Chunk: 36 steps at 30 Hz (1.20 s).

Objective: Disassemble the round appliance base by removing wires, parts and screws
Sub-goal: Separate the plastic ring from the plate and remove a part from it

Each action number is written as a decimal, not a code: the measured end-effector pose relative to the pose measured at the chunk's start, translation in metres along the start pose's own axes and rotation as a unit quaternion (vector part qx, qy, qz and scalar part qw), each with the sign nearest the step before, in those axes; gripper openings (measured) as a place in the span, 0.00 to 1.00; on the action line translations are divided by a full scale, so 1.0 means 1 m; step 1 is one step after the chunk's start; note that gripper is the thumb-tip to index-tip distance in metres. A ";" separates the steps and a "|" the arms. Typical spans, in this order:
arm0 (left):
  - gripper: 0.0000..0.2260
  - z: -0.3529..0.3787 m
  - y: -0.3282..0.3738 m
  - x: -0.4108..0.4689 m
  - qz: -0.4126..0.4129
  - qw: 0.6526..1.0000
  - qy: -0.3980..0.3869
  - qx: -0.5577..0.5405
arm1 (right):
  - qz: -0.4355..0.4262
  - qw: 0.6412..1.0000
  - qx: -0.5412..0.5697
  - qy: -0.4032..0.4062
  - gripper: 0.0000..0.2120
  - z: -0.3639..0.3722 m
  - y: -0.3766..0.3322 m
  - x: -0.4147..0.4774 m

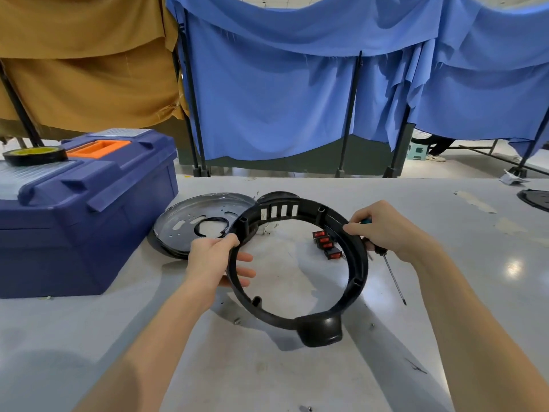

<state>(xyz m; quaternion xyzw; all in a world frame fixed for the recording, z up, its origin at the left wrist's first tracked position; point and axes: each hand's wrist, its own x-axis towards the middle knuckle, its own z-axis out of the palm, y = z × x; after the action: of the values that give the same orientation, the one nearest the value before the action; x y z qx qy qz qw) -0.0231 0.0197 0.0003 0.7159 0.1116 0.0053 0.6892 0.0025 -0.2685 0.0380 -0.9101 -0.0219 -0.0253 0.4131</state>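
Blue and mustard curtains [282,99] hang behind a pale grey tabletop [445,263]. Over its middle, tilted and lifted off the surface, is the black base ring [358,264], a stripped plastic hoop. The left hand [212,260] grips its left rim, thumb on top and fingers inside. The right hand [386,230] pinches the right rim with its fingertips, with a screwdriver [393,278] tucked in the same palm.

The ring looks light and fairly stiff, though as thin open plastic it may flex. Its glossy bulge at the near side seems slippery, so the ribbed rim by the screw posts is probably the safer hold.

Red switches [325,243] lie on the tabletop beyond it. A metal plate [190,224] rests toward the left edge beside a blue toolbox [89,218].
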 end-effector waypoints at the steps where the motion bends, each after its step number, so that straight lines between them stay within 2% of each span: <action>1: 0.07 -0.001 -0.001 0.001 0.007 1.000 0.013 -0.008 | -0.002 1.000 0.003 -0.007 0.12 0.002 -0.003 -0.001; 5: 0.08 -0.010 -0.007 0.003 -0.010 0.998 0.052 -0.043 | -0.018 0.999 -0.028 -0.010 0.11 -0.002 -0.010 -0.006; 8: 0.08 -0.017 -0.011 0.003 -0.015 0.995 0.079 -0.067 | -0.024 0.993 -0.087 -0.077 0.08 -0.010 -0.015 -0.014; 13: 0.09 -0.022 -0.013 0.002 -0.009 0.989 0.103 -0.102 | 0.045 0.941 -0.216 -0.258 0.11 -0.001 -0.017 -0.034; 17: 0.09 -0.019 -0.015 0.000 -0.001 0.984 0.123 -0.127 | 0.086 0.902 -0.291 -0.306 0.18 0.008 -0.014 -0.050; 22: 0.09 -0.018 -0.021 0.002 -0.009 0.979 0.139 -0.146 | 0.105 0.873 -0.344 -0.330 0.15 0.013 -0.010 -0.061; 29: 0.09 -0.020 -0.028 0.004 -0.002 0.977 0.148 -0.155 | 0.084 0.882 -0.353 -0.299 0.08 0.021 -0.004 -0.055; 34: 0.08 -0.021 -0.028 0.005 -0.006 0.976 0.153 -0.157 | 0.052 0.928 -0.353 -0.105 0.18 0.026 0.011 -0.032; 36: 0.08 -0.022 -0.029 0.004 -0.007 0.975 0.155 -0.159 | 0.051 0.934 -0.348 -0.066 0.20 0.031 0.019 -0.025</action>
<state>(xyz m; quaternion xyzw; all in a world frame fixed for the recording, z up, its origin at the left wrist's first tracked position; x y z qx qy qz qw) -0.0269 0.0429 -0.0279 0.5866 0.2197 0.1285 0.7689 -0.0207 -0.2584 0.0015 -0.9964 0.0074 0.0498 0.0689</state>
